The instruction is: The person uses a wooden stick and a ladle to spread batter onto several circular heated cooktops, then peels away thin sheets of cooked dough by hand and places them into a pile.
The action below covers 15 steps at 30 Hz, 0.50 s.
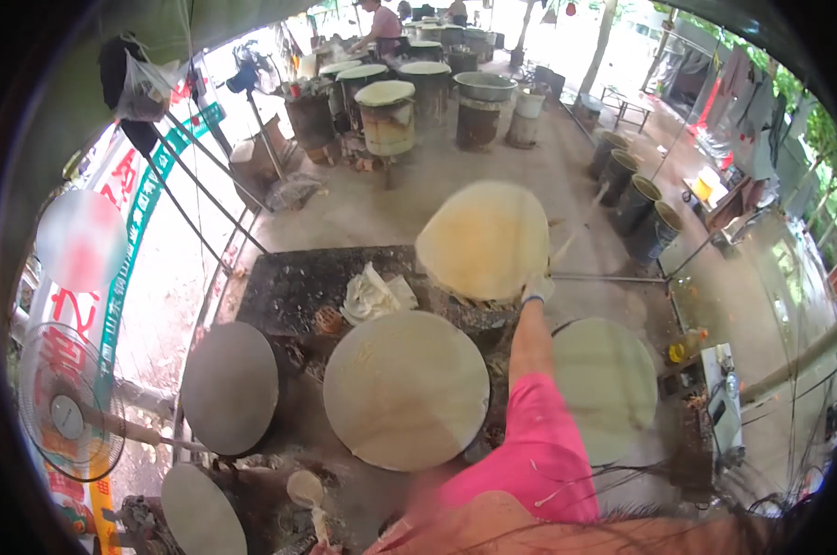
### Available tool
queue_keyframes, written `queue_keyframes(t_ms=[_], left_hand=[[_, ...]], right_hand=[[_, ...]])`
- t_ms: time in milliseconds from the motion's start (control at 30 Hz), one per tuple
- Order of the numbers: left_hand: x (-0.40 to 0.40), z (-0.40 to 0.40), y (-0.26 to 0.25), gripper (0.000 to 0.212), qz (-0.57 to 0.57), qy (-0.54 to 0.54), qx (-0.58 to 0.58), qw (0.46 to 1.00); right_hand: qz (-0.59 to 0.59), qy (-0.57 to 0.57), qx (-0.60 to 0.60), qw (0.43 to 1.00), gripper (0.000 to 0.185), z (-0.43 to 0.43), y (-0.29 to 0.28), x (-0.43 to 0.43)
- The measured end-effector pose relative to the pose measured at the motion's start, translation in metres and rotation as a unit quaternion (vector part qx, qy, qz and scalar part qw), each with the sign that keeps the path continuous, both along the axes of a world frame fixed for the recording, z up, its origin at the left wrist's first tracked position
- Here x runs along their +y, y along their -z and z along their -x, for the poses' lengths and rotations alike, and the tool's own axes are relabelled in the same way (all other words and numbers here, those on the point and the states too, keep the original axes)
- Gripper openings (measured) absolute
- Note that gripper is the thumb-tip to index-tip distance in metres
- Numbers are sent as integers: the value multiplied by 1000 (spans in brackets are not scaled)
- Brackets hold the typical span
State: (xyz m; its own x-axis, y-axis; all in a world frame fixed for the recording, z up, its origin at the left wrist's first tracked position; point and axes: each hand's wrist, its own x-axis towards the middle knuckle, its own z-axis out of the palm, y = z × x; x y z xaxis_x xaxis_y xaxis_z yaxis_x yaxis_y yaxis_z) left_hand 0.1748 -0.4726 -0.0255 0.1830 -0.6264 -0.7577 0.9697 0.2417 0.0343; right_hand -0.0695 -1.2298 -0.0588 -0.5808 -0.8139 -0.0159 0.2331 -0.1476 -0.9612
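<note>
My right hand (537, 287), in a whitish glove with a blue band at the wrist, grips the near right edge of a thin, round, yellowish flatbread (486, 239). The flatbread spreads out beyond my fingers, over a sooty dark patch. Nearest my outstretched arm are a large round griddle (406, 390) in the middle and a greenish-grey one (616, 388) to its right. At the bottom edge, what seems a small part of my left hand (325, 548) shows by the handle of a round-headed ladle (306, 488); its grip is unclear.
Two more round griddles (231, 388) (203, 510) stand at left, near a wire-caged fan (68, 416). Crumpled pale sheets (376, 295) lie on a black slab (293, 284). Lidded drum stoves (385, 118) and a person (383, 28) are farther back. Dark buckets (637, 198) line the right.
</note>
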Motion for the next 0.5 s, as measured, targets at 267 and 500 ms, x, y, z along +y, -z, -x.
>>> queue_keyframes(t_ms=[267,500], left_hand=[[22,53,-20,18,-2,-159,-39,987],[60,201,-44,19,75,-317,-113,939]], right_hand=[[-118,-96,409,900,39,-69,26,-7],[143,-420,405,800,40,-200,-64,164]])
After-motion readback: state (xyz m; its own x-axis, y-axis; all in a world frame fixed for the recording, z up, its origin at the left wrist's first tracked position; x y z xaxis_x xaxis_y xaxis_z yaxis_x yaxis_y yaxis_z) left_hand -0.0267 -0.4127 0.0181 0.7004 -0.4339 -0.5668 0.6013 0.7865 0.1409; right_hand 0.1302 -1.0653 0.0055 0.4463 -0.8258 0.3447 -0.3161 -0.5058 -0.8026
